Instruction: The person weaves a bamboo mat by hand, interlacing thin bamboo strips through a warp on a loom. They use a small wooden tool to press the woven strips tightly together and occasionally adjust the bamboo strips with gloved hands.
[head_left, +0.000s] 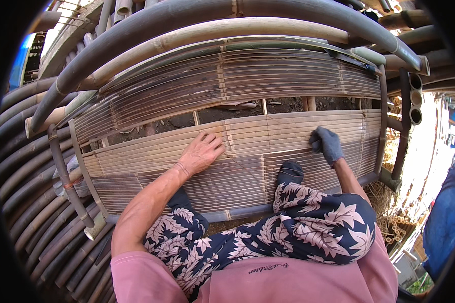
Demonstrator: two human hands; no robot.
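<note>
A long panel of split bamboo slats (318, 123) lies on a bamboo frame before me. My bare left hand (203, 151) rests on its pale slats, fingers curled down and drawn together; whatever they grip is hidden. Further right, my right hand (327, 145) in a grey glove is closed at the slats, its fingertips tucked under. What it holds is too small to make out. Thin reddish-brown strands (247, 171) run loosely over the panel between the hands. Behind a gap, a darker slat section (172, 81) stretches along the far side.
Thick bamboo poles (207, 31) arch across the far side. Stacked dark bamboo poles (30, 174) fill the left. Cut bamboo ends (415, 97) stick out at the right. My socked foot (290, 172) presses on the panel's near part. Blue sheeting (445, 222) hangs at far right.
</note>
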